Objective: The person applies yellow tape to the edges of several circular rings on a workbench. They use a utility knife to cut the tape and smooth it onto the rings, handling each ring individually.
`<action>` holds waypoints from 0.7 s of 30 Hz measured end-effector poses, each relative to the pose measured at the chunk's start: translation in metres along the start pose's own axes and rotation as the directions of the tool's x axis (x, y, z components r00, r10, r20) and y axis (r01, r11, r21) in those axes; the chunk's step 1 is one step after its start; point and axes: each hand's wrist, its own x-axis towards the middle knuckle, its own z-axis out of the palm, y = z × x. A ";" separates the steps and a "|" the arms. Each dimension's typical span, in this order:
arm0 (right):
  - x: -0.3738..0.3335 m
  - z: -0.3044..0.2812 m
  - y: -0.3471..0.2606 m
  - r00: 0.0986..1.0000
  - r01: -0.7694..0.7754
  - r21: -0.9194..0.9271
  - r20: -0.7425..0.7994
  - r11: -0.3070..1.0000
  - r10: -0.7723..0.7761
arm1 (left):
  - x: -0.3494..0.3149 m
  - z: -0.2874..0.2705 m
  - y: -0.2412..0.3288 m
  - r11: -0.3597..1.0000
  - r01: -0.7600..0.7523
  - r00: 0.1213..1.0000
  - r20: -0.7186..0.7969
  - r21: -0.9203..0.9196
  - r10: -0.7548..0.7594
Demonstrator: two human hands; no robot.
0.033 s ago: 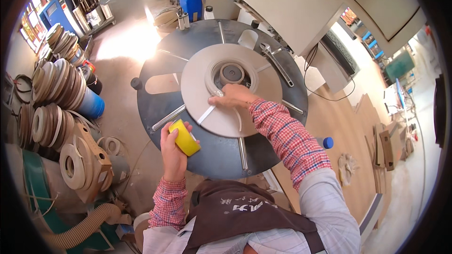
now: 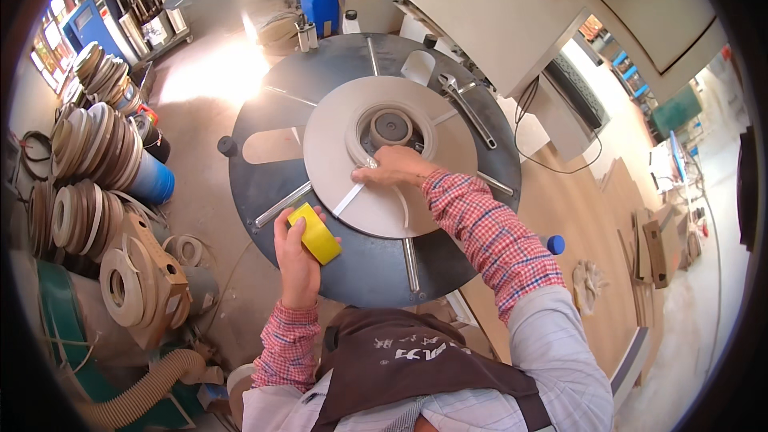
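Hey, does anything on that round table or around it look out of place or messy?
A wrench lies loose on the dark round table, beside the pale disc. A white strip trails from under the right hand. The left hand holds a yellow block. Nothing looks spilled or broken.

- A yellow block point(image 2: 315, 234) is held.
- A pale grey disc point(image 2: 336, 144) is laid on a dark grey table point(image 2: 264, 184).
- Red-checked sleeves point(image 2: 488, 236) are worn.
- A blue canister point(image 2: 322, 6) is seen.
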 end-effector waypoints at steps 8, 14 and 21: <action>0.015 -0.013 0.007 0.972 0.127 0.058 0.191 0.990 -0.136 | 0.011 0.007 -0.011 0.998 -0.044 0.998 -0.030 0.042 0.046; 0.013 -0.061 -0.004 0.883 0.019 0.344 0.435 0.939 -0.177 | 0.018 0.023 -0.014 0.981 -0.105 0.994 0.002 -0.166 0.107; -0.008 -0.078 -0.016 0.975 -0.005 0.467 0.198 0.884 -0.099 | 0.029 0.078 0.007 0.979 -0.176 0.983 -0.076 -0.107 0.168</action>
